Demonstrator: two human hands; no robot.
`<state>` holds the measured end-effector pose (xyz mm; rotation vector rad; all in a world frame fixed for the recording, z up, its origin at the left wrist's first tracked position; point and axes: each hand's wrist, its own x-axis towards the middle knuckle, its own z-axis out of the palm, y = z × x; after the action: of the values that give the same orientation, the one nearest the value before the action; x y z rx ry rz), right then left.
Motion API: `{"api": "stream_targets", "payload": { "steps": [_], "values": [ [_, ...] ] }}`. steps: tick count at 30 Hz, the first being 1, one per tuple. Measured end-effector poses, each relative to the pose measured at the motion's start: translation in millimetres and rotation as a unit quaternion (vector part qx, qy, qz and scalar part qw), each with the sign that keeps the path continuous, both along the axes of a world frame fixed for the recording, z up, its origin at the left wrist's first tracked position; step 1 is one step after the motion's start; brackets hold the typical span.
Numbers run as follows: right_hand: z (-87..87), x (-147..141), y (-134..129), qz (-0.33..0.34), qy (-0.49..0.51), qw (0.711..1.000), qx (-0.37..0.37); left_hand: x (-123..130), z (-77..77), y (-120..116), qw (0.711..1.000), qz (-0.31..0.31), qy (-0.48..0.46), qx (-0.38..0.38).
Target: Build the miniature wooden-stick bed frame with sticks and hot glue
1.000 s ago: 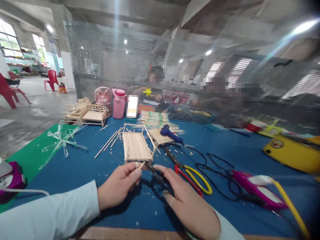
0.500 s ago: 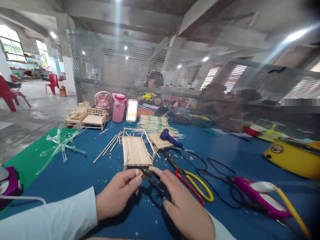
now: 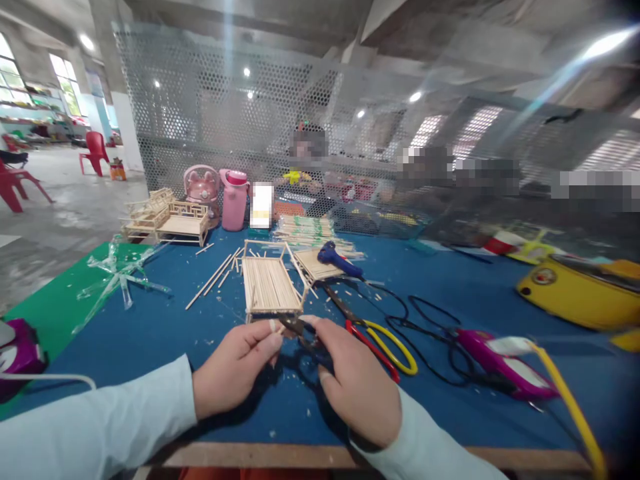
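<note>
Between finger and thumb, my left hand point(image 3: 239, 367) pinches a thin wooden stick point(image 3: 281, 330), mostly hidden by the fingers. My right hand point(image 3: 353, 377) is wrapped round dark-handled cutting pliers point(image 3: 294, 325), whose jaws are at the stick near my left fingertips. Just beyond both hands stands a small wooden stick frame point(image 3: 270, 285) with a slatted bed and thin upright posts. A second slatted panel point(image 3: 316, 265) lies to its right, with a blue glue gun point(image 3: 340, 259) resting over it. Loose sticks point(image 3: 215, 280) lie left of the frame.
Red-and-yellow-handled scissors point(image 3: 385, 348) and a black cable lie right of my hands, near a purple device point(image 3: 505, 363). Finished stick furniture point(image 3: 183, 223), a pink bottle point(image 3: 234, 200) and bundled sticks point(image 3: 305, 230) stand behind. A mesh screen point(image 3: 215, 113) borders the table; people sit beyond.
The view has tilted down, showing the table's front edge and more right sleeve. My left hand keeps its pinch, and my right hand still grips the pliers at the stick.
</note>
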<state>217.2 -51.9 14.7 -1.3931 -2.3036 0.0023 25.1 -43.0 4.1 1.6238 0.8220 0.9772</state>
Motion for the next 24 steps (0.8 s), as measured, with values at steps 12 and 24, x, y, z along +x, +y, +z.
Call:
{"api": "stream_targets", "payload": {
  "steps": [12, 24],
  "values": [
    [-5.4, 6.2, 3.1, 0.041, -0.009, 0.997, 0.064, -3.3, 1.2, -0.9, 0.998, -0.021, 0.023, 0.049],
    [6.7, 12.7, -1.5, 0.040, 0.031, 0.993, -0.104, 1.7, 1.7, -6.2, 0.997, -0.054, -0.017, -0.050]
  ]
}}
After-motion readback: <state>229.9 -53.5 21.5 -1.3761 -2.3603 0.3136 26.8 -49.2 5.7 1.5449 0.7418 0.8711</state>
